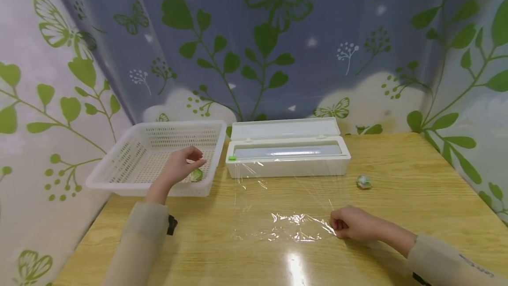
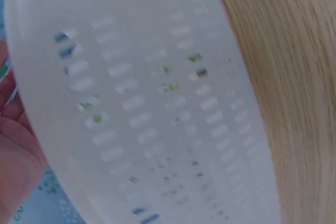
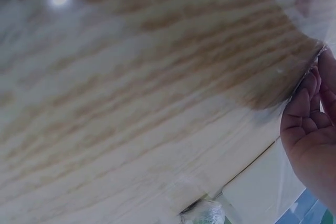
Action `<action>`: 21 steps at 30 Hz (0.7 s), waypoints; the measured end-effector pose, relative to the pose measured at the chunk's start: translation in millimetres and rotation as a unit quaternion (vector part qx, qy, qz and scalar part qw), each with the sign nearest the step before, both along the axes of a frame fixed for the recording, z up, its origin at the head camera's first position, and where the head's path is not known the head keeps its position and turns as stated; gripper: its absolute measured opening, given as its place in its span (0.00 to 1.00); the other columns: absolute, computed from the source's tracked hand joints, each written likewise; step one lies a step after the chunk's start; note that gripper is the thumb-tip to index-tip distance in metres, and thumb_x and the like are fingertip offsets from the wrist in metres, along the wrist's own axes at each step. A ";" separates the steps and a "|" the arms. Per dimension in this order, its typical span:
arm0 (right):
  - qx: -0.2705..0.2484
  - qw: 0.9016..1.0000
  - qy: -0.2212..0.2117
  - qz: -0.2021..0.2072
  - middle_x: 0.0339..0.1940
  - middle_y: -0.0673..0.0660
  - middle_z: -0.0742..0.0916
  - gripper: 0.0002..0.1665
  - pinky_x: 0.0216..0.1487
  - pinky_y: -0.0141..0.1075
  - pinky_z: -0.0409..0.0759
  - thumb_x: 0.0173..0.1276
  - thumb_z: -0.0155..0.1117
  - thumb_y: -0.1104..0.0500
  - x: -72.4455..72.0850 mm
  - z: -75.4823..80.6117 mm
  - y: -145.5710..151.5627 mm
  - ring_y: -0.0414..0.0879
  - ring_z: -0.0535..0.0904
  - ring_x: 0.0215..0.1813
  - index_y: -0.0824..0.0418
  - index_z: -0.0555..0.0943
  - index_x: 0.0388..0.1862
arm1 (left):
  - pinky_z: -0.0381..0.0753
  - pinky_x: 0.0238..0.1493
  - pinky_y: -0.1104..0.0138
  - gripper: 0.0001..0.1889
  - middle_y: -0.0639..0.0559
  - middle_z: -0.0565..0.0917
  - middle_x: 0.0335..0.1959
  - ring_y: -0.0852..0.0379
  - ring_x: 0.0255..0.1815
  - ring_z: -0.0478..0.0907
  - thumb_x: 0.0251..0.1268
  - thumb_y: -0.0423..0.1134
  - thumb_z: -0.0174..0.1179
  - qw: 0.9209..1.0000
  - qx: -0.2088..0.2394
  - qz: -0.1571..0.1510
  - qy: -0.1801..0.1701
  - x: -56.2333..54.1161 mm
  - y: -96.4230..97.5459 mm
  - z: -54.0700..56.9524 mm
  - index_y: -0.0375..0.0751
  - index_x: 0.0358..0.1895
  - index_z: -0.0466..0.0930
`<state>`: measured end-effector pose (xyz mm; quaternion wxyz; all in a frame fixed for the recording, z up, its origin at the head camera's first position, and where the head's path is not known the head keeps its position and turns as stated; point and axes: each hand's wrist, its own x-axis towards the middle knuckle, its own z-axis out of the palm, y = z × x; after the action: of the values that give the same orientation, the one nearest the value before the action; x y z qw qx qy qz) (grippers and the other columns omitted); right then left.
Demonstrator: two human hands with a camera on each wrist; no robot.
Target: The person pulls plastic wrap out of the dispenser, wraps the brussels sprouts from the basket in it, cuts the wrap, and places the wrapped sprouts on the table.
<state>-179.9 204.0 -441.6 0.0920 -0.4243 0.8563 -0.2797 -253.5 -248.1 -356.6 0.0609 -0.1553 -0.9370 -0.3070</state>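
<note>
My right hand (image 1: 355, 223) pinches a near corner of a sheet of clear cling film (image 1: 293, 220). The sheet stretches over the table from a white cling film dispenser (image 1: 287, 167), whose lid is up. In the right wrist view, the film's edge runs into my pinched fingertips (image 3: 310, 85). My left hand (image 1: 180, 167) hovers over the white plastic basket (image 1: 104, 185), fingers loosely bent and nothing between them. Just under its thumb, a green vegetable piece (image 1: 196, 174) lies in the basket. The basket wall (image 2: 152, 98) partly hides that hand (image 2: 18, 150) in the left wrist view.
A small film-wrapped bundle (image 1: 364, 182) lies on the wooden table (image 1: 412, 180), right of the dispenser. A green slider (image 1: 232, 158) sits at the dispenser's left end. Behind the table hangs a leaf-and-butterfly patterned cloth (image 1: 254, 56).
</note>
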 end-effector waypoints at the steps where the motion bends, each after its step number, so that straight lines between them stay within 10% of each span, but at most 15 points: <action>1: -0.002 1.000 0.000 0.001 0.17 0.41 0.71 0.14 0.22 0.26 0.67 0.42 0.65 0.71 0.0 -0.1 0.2 0.31 0.65 0.22 0.57 0.70 0.20 | 0.74 0.41 0.55 0.15 0.42 0.79 0.36 0.47 0.40 0.76 0.58 0.41 0.58 1.000 -0.007 0.007 -0.004 -3.0 -3.4 -1.4 0.31 0.41 0.75; 12: 0.000 1.000 -0.022 -0.008 0.18 0.41 0.72 0.14 0.23 0.27 0.68 0.43 0.64 0.71 -1.7 0.0 0.9 0.31 0.66 0.23 0.56 0.71 0.22 | 0.72 0.44 0.54 0.17 0.35 0.77 0.40 0.42 0.43 0.73 0.57 0.38 0.58 0.992 -0.099 0.029 -0.078 -33.2 -22.9 -16.9 0.25 0.43 0.73; 21: 0.006 0.999 -0.030 -0.020 0.18 0.41 0.72 0.14 0.24 0.27 0.69 0.43 0.64 0.71 0.8 0.7 1.5 0.32 0.67 0.23 0.56 0.71 0.21 | 0.69 0.47 0.51 0.24 0.30 0.73 0.48 0.37 0.48 0.70 0.61 0.44 0.54 0.959 -0.215 0.044 -0.178 -42.3 -25.7 -29.0 0.23 0.50 0.69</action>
<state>-179.2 205.6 -440.9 0.1147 -0.3976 0.8634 -0.2886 -295.8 -273.8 -385.6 -0.1288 -0.0662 -0.9824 -0.1178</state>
